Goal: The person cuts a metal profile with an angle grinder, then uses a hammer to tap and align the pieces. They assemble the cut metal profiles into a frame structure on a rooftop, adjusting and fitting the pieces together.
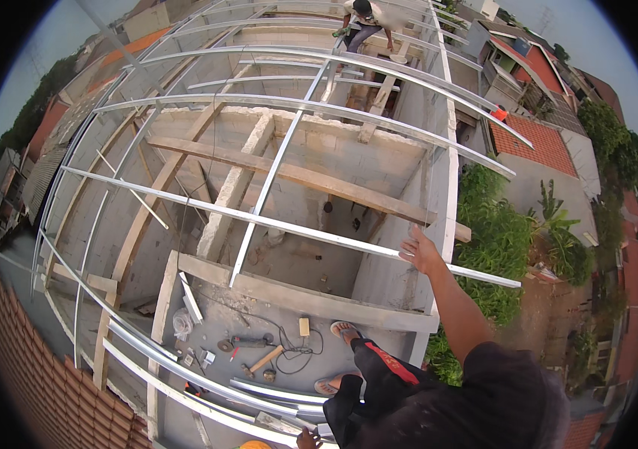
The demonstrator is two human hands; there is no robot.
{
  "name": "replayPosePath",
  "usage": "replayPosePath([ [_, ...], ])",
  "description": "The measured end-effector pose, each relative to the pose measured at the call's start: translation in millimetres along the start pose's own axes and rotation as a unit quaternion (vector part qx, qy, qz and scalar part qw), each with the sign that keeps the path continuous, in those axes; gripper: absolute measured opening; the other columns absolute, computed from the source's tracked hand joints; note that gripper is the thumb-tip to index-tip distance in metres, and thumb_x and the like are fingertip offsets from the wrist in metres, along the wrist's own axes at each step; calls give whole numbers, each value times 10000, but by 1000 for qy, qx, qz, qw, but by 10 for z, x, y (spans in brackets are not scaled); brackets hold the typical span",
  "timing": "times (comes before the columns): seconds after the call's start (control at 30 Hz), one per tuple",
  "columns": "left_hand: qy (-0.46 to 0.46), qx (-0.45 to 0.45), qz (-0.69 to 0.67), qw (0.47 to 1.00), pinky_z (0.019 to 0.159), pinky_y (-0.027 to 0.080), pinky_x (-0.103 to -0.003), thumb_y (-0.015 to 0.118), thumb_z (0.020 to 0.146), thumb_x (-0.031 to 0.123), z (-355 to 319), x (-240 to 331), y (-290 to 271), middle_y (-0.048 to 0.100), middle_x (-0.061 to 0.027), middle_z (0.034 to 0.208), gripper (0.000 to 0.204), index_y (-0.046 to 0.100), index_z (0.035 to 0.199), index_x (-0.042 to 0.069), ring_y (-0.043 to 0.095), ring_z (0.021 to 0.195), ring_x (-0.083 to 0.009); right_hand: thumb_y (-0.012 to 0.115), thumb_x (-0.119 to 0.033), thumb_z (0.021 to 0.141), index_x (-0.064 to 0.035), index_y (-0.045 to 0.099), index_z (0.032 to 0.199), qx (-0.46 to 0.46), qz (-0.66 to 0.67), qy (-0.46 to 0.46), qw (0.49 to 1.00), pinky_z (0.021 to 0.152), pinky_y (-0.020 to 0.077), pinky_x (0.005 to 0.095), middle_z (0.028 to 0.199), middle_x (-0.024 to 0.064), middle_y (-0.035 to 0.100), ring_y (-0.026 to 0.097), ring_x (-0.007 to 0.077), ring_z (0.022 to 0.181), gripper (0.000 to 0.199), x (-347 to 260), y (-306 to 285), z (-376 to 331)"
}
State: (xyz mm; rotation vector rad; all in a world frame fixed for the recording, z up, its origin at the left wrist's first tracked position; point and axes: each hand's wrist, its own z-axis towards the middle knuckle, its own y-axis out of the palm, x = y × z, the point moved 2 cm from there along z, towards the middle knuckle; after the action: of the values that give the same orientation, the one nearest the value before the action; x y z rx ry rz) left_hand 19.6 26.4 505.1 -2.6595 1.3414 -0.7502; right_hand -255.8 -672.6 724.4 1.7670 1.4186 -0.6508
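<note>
My right hand [422, 252] reaches out over a silver metal roof rail [319, 234], its fingers spread and touching the rail near its right end. At the bottom edge my left hand [308, 439], partly cut off, has its fingers bent against a metal channel [325, 431]. More silver channels [274, 394] lie beside it. On the concrete ledge [218, 359] near my sandalled feet are an angle grinder [245, 342] with a looped black cord, a hammer [265, 359] with a wooden handle, and a small yellowish block [304, 327].
A wooden beam [304, 176] and concrete wall tops cross the deep open rooms below. A co-worker [364, 22] crouches on the framing at the far end. Green trees [487, 239] stand beyond the right wall; a tiled roof [42, 374] lies lower left. An orange rounded thing [255, 444] shows at the bottom.
</note>
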Motion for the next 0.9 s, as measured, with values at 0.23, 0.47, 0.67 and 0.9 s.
replayPosePath([
  [0.23, 15, -37, 26, 999, 969, 593, -499, 624, 1043, 571, -87, 801, -22, 628, -325, 1349, 832, 463, 1524, -88, 677, 1220, -432, 642, -569, 1055, -23, 161, 1707, -36, 188, -202, 961, 1223, 429, 550, 1696, 279, 304, 374, 389, 1557, 977, -2627, 640, 873],
  [0.47, 25, 13, 68, 997, 816, 590, -424, 667, 1035, 457, -252, 1090, 396, 704, -242, 1193, 689, 558, 1435, -93, 711, 1021, -318, 638, -503, 1076, -28, 238, 1688, -28, 217, -253, 943, 1183, 478, 549, 1647, 295, 397, 446, 405, 1510, 872, -3483, 622, 1038],
  [0.67, 120, 68, 205, 969, 892, 573, -431, 708, 979, 489, -739, 1370, 533, 797, -219, 932, 581, 799, 1086, -75, 763, 961, -322, 647, -527, 1059, -28, 328, 1658, -49, 64, -137, 987, 1052, 569, 521, 1465, 247, 609, 625, 350, 1322, 842, -2162, 578, 1095],
  [0.9, 44, -107, 154, 981, 1197, 426, -413, 673, 978, 649, -1178, 1360, 262, 593, -262, 1527, 958, 467, 1580, -67, 579, 1416, -343, 661, -523, 1027, -64, 505, 1583, -105, -534, 216, 810, 979, 551, 543, 1457, 167, 619, 625, 307, 1224, 738, 1634, -714, -985],
])
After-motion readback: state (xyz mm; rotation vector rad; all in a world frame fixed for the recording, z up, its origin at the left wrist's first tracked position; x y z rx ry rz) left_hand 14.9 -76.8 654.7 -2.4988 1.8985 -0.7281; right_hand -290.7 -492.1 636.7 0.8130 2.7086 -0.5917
